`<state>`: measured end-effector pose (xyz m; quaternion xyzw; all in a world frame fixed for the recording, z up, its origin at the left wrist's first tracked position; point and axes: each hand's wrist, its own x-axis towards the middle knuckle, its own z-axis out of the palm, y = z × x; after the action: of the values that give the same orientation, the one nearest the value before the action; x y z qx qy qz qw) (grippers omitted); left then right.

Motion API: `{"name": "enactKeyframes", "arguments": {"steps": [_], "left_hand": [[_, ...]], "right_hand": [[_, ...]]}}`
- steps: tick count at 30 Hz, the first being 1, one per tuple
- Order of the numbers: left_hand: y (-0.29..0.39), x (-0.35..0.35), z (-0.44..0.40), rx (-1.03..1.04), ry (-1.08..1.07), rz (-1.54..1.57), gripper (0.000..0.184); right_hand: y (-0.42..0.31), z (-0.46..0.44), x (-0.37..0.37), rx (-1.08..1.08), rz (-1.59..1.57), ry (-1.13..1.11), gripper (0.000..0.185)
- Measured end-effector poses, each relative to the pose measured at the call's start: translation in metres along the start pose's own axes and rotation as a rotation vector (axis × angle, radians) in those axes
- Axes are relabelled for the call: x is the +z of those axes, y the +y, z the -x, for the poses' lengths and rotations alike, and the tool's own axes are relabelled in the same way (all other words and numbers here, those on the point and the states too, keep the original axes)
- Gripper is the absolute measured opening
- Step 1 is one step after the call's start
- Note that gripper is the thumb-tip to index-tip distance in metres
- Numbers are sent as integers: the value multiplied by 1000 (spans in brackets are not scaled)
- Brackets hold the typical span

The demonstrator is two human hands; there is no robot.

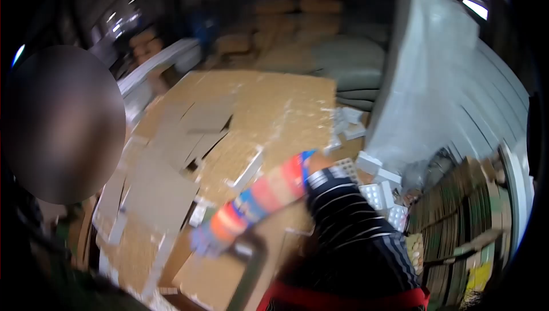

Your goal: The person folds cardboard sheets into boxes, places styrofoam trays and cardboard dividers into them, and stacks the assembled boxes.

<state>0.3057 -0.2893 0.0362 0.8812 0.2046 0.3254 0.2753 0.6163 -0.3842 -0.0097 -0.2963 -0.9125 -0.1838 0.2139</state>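
Note:
My right arm reaches across from the lower right, in a black striped sleeve and a brightly coloured striped forearm cover. At its end, my right hand (209, 241) is smeared by motion over the near side of a cardboard-covered surface (291, 99). Its fingers do not show clearly, and I cannot make out whether they hold anything. Just right of the hand lies a bent grey-green bar or strip (249, 274), also blurred. A small white block-like piece (198, 214) is close above the hand. My left hand is out of view.
Another person (63, 196) stands at the left edge. Grey cardboard sheets (157, 182) and a white strip (249, 168) lie on the surface. White trays (374, 195), stacked flat cardboard (460, 214) and a tall plastic-wrapped stack (426, 65) stand at the right.

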Motion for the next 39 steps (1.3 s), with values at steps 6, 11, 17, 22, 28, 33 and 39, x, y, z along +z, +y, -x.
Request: {"name": "enactKeyframes", "arguments": {"steps": [6, 11, 17, 22, 28, 33, 39], "left_hand": [[57, 16, -34, 125, -1058, -559, 37], [11, -27, -1, -142, -205, 295, 36], [-149, 33, 101, -950, 39, 1325, 46], [-70, 107, 80, -785, -145, 642, 62], [-31, 64, 63, -458, -23, 274, 80], [-73, -10, 103, -550, 392, 661, 67], [-96, -44, 272, -855, 233, -722, 21]], "right_hand": [[-27, -32, -35, 346, -131, -1088, 16], [-38, -55, -100, 782, -420, -501, 45], [-64, 71, -72, 1526, -1339, 385, 56], [-93, 79, -4, 1545, -1241, 345, 56], [-68, 69, 34, 1497, -1405, 408, 57], [-16, -18, 95, 1397, -2017, 533, 43], [-44, -203, 254, 1067, -1552, 496, 66]]}}
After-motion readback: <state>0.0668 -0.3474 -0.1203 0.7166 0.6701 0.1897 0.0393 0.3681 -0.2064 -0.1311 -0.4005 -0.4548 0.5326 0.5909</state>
